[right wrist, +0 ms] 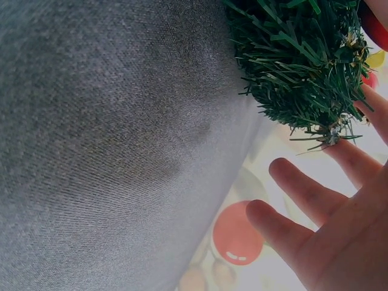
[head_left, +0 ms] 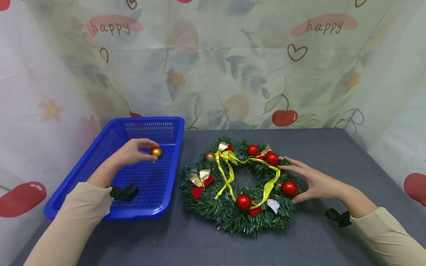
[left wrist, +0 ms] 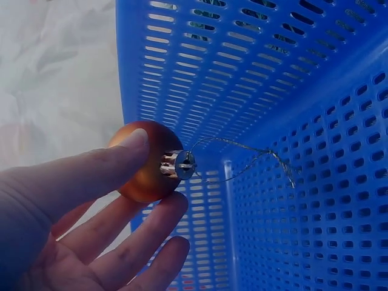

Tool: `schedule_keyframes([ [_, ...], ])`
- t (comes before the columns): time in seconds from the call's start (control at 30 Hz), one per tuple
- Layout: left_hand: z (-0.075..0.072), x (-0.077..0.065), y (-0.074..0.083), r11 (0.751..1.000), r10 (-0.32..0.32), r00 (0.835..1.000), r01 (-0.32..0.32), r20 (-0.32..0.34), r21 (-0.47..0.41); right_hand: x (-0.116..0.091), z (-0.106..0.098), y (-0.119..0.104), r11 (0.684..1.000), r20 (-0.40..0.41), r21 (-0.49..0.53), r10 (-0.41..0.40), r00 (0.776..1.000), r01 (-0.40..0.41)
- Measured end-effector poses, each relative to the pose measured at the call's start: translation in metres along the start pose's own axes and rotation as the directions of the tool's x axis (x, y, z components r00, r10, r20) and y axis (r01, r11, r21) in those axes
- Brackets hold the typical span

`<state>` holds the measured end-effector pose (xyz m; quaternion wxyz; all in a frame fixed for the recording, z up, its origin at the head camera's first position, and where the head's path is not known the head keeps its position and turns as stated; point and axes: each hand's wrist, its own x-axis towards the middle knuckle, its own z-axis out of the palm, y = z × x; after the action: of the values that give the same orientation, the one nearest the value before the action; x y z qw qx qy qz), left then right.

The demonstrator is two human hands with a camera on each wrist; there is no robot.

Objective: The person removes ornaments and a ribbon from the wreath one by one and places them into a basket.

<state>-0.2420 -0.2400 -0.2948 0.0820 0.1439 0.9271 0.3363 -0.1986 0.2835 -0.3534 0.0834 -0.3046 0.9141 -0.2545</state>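
My left hand (head_left: 134, 152) pinches a gold Christmas bauble (head_left: 156, 152) between thumb and fingers over the blue basket (head_left: 181, 147). In the left wrist view the bauble's silver cap and a thin loop of string (left wrist: 242, 145) point away from the palm. A green Christmas wreath (head_left: 213, 212) lies flat on the grey table. It carries red baubles (head_left: 243, 202), gold and red bows (head_left: 199, 179), a gold bauble (head_left: 209, 156) and a loose yellow ribbon (head_left: 269, 186). At the wreath's right edge is my right hand (head_left: 319, 183), fingers spread, fingertips right at the greenery.
The blue basket with slotted walls stands at the left, close beside the wreath. Grey cloth (head_left: 319, 147) covers the table. A patterned curtain (head_left: 213, 74) hangs behind and along both sides. Black wrist straps (head_left: 124, 193) sit by both cuffs.
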Motion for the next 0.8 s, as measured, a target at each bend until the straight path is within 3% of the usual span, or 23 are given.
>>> schedule_keyframes([
  [0.33, -0.0005, -0.0009, -0.0015, 0.998, 0.011, 0.999, -0.014, 0.044, 0.062, 0.0001, -0.0001, -0.0001, 1.000, 0.008, -0.001, 0.014, 1.000, -0.014],
  [0.8, 0.0003, 0.0025, -0.0077, 0.998, 0.001, 0.983, -0.013, 0.185, 0.064, 0.0000, -0.0004, -0.0003, 1.000, 0.012, -0.001, 0.021, 1.000, -0.021],
])
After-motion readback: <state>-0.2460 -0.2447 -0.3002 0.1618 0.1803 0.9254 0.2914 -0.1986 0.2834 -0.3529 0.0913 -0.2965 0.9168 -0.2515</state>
